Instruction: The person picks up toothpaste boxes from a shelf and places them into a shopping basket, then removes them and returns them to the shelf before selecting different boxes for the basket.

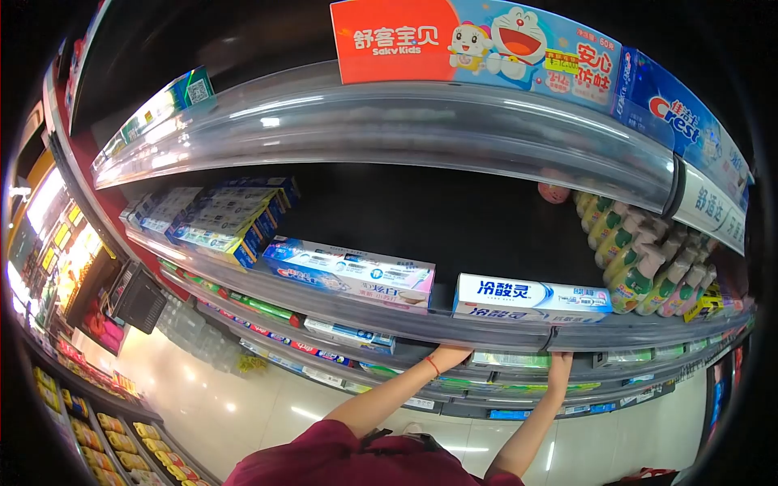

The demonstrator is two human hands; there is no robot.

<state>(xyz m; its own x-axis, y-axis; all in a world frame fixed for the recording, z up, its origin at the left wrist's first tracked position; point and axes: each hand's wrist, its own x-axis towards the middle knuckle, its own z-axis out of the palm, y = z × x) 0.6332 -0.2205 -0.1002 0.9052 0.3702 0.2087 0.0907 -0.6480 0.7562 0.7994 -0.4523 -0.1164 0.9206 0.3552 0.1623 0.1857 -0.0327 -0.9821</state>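
Note:
Both my arms reach forward to a lower shelf, under the front edge of the shelf above. My left hand [448,355] is at the left end of a green and white box [510,360], its fingers hidden by the shelf edge. At the box's right end is my right hand [561,362], fingers likewise out of sight. I cannot tell whether either hand grips the box. Directly above, a white and blue toothpaste box [531,298] lies on the middle shelf. Left of it sits a longer toothpaste box [350,271] in blue, white and pink.
A clear plastic guard [389,130] fronts the upper shelf, with a children's toothpaste box [478,44] and a blue Crest box [681,113] above. Bottles [636,275] stand at the right. Stacked boxes [219,215] are at the left. A dark basket [136,298] stands beyond the shelf end.

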